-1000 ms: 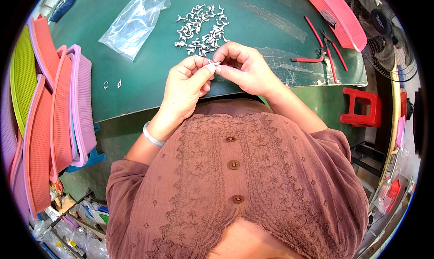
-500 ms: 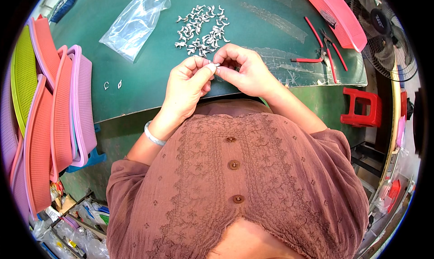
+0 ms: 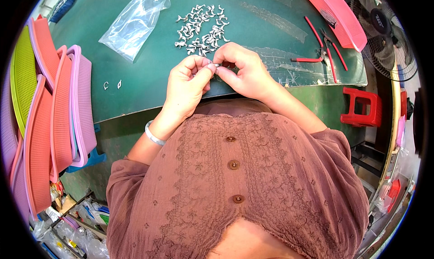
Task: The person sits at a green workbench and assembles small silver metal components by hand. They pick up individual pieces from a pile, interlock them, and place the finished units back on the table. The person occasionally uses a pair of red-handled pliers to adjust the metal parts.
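Both hands meet over the near edge of the green table. My left hand is closed, thumb against the fingers, on a small silvery metal piece. My right hand pinches the same piece from the other side; the fingers hide most of it. Just beyond the hands lies a loose pile of small curved silvery metal pieces. Off to the left, a small open ring and a small pointed loop rest apart on the table.
A clear plastic bag lies left of the pile. Red-handled pliers are at the right, near a pink basket and a fan. Stacked plastic baskets crowd the left side. A red stool stands at right.
My right hand has shifted very slightly, its fingers turning a little around the metal piece. Everything else stays where it was.
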The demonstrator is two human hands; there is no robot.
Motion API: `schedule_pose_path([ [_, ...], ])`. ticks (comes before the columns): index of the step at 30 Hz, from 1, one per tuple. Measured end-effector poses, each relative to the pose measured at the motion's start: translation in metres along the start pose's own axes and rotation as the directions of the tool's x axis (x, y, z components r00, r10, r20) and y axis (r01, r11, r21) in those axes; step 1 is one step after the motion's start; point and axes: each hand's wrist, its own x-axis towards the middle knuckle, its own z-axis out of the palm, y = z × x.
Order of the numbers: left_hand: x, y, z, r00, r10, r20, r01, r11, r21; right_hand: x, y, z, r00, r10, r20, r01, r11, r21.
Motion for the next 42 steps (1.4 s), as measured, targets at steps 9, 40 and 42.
schedule_pose_path([
  [9, -0.0009, -0.001, 0.0013, 0.999, 0.052, 0.008, -0.053, 0.996, 0.067, 0.0021, -0.0039, -0.0014, 0.992, -0.123, -0.008, 0.12, 0.978, -0.171],
  [40, -0.0039, 0.0049, 0.0003, 0.999, 0.028, 0.02, -0.027, 0.998, -0.058, -0.0018, -0.0042, -0.0051, 0.982, 0.185, 0.041, -0.19, 0.966, 0.177],
  [42, -0.004, 0.0046, 0.0013, 0.999, 0.042, 0.016, -0.042, 0.998, -0.04, -0.0016, -0.0047, -0.0052, 0.983, 0.178, 0.039, -0.182, 0.968, 0.172],
])
